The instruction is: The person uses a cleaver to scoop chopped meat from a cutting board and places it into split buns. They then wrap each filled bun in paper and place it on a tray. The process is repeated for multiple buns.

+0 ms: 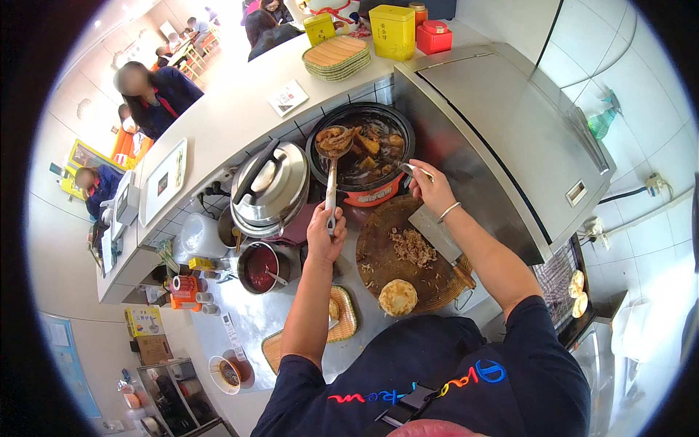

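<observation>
My left hand (pixel 326 232) grips the handle of a ladle (pixel 332 177), whose bowl holds pieces of braised meat (pixel 334 141) over the left side of a dark round pot (pixel 357 191) of brown stew. My right hand (pixel 430 188) holds a metal utensil (pixel 407 167) at the pot's right rim; its far end is hard to make out. Below the pot, a round wooden chopping board (pixel 377 235) bears chopped meat (pixel 413 248), a cleaver (pixel 437 232) with a wooden handle, and a round flatbread (pixel 398 297) at its near edge.
Left of the pot stands a lidded metal pot (pixel 284 188), with a pot of red sauce (pixel 259 267) nearer me. A steel cabinet (pixel 491 125) borders the right. Woven trays (pixel 338 54) are stacked on the counter (pixel 229 131). People are beyond it, including a person (pixel 164 101).
</observation>
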`<state>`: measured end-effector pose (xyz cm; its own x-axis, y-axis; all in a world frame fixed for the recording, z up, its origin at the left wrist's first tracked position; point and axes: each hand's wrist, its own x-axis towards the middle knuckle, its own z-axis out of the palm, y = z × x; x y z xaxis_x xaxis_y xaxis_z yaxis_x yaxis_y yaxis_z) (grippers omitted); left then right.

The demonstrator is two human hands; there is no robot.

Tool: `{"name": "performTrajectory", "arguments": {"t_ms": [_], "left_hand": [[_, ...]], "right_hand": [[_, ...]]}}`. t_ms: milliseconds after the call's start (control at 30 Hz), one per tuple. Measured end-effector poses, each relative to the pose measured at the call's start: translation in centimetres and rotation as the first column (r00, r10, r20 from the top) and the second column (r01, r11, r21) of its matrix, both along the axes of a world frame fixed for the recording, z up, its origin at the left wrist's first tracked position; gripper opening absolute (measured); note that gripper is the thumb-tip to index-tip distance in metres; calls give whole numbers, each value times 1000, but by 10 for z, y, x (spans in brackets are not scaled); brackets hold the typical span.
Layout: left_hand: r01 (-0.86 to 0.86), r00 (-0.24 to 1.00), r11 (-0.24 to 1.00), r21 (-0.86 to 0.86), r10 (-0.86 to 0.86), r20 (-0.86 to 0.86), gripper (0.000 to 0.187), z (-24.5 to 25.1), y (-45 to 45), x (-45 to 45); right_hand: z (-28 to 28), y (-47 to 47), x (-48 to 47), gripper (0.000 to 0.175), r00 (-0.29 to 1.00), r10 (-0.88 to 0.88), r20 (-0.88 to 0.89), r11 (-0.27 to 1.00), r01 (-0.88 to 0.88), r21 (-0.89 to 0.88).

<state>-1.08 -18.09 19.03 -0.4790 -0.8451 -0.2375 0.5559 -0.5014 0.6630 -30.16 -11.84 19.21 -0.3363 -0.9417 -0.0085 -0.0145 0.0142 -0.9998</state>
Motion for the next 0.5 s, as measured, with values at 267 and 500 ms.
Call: {"name": "performTrajectory", "arguments": {"t_ms": [267,500], "left_hand": [[2,1000,1000,6,-2,-30,26,7,-4,2],[20,1000,1000,-6,-21,-22,24,12,-8,1]], "right_hand": [[-2,-13,9,44,894,106,-436,994,-104,28],[-12,-53,11,44,808,263,-527,965,-234,121]]}}
